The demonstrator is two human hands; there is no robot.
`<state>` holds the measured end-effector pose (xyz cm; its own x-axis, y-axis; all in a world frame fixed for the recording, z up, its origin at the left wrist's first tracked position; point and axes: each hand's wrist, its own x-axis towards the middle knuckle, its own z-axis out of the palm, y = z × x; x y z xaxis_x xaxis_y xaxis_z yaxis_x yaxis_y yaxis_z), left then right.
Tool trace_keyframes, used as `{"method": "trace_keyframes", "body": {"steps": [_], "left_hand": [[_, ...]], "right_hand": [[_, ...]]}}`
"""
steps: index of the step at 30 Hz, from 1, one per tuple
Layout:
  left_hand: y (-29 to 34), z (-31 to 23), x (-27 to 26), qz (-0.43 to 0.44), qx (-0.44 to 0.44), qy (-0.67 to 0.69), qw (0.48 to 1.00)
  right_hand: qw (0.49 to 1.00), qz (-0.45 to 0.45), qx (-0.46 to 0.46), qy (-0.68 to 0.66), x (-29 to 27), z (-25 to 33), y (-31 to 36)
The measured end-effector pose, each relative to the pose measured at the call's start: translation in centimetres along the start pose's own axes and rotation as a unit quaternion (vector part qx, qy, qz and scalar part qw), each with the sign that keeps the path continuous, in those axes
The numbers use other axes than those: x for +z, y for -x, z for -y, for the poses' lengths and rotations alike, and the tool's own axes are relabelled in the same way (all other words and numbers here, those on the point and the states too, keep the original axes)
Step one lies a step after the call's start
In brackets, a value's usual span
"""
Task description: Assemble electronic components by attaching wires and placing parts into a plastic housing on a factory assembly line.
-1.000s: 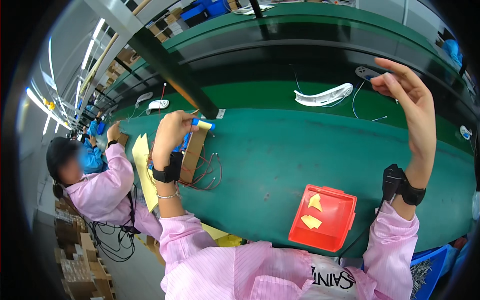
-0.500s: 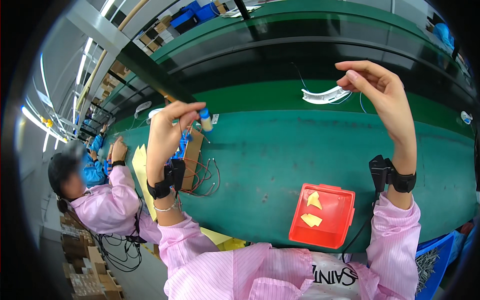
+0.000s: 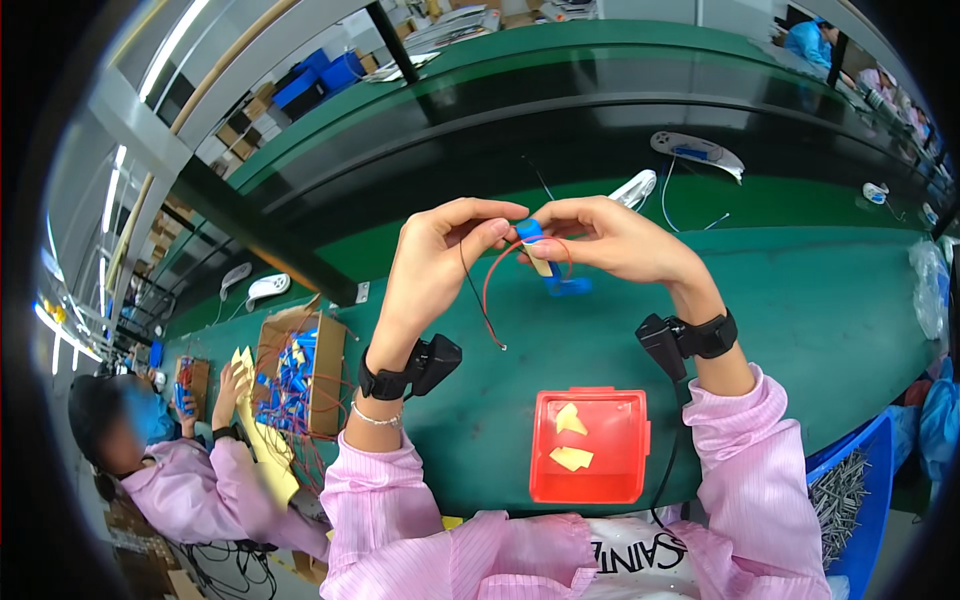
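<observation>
Both hands meet above the green bench, around a small battery pack (image 3: 540, 265) with blue ends and a yellow wrapped middle. Red and black wires loop down from it to a small white connector. My right hand (image 3: 620, 240) grips the pack near its upper end between thumb and fingers. At the same end, my left hand (image 3: 440, 260) is closed in a pinch, its fingertips against the blue part. Part of the pack is hidden behind the fingers. Nearer to me sits a red tray (image 3: 615, 480) with pieces of yellow adhesive paper (image 3: 571, 458) in it.
At left stands a cardboard box (image 3: 328, 375) of blue battery packs, beside yellow sheets (image 3: 268, 455) and a co-worker in pink. White curved housings (image 3: 697, 152) lie on the far strip. A blue bin (image 3: 868, 520) of metal parts is at lower right.
My left hand has brought the battery pack rightward from near the box. My right hand, empty before, has come in from the right and now grips the pack. The head view has shifted.
</observation>
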<state>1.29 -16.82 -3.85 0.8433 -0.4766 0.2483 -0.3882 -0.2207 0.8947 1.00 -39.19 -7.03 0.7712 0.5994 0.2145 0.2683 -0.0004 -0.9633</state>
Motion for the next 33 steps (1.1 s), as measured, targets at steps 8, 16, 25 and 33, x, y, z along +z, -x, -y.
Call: {"method": "trace_keyframes", "body": {"steps": [8, 16, 25, 33], "left_hand": [[3.8, 0.7, -5.1, 0.179, -0.084, -0.23, 0.953], [3.5, -2.6, -4.2, 0.052, 0.166, -0.471, 0.865], [-3.4, -3.1, 8.3, -0.191, 0.214, -0.069, 0.956], [-4.5, -2.6, 6.3, -0.165, 0.393, -0.342, 0.837]], "right_hand": [[0.988, -0.149, 0.018, -0.026, -4.9, 1.4, 2.9], [0.975, -0.169, -0.066, -0.127, -6.1, 2.8, 4.5], [0.958, -0.197, -0.116, -0.172, -2.3, 4.8, 3.6], [0.969, -0.124, 0.016, -0.213, -5.5, 4.4, 5.3]]}}
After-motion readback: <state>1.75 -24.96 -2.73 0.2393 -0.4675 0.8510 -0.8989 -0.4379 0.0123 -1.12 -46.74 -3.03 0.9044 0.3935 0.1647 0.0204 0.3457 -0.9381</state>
